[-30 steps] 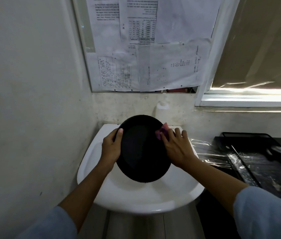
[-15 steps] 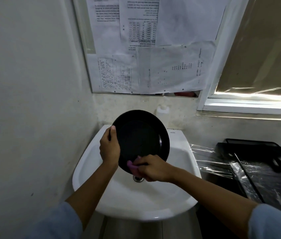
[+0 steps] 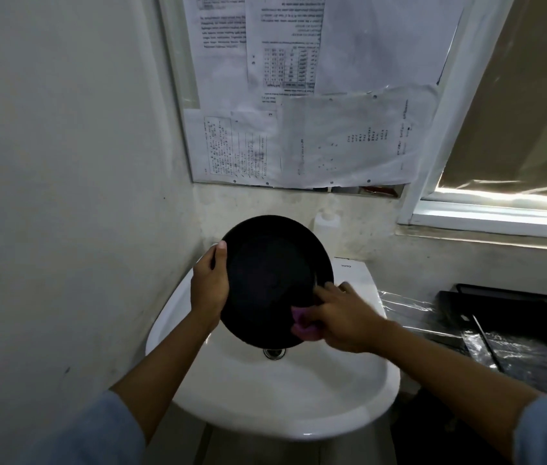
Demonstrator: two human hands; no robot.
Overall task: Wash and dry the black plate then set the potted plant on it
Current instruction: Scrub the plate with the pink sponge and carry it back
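Note:
The black plate (image 3: 268, 276) is held tilted over the white sink (image 3: 275, 394), its face toward me. My left hand (image 3: 210, 290) grips the plate's left rim, thumb on the front. My right hand (image 3: 342, 320) presses a small pink sponge (image 3: 302, 325) against the plate's lower right part. The potted plant is not in view.
A white bottle (image 3: 327, 226) stands behind the sink by the wall. A black wire tray (image 3: 513, 317) and clear plastic wrap (image 3: 413, 313) lie on the counter to the right. A wall closes in on the left; papers (image 3: 302, 112) hang on a board above.
My right hand moved the pink sponge from the plate's upper right rim down to its bottom, then to the lower right. The plate stays gripped in my left hand.

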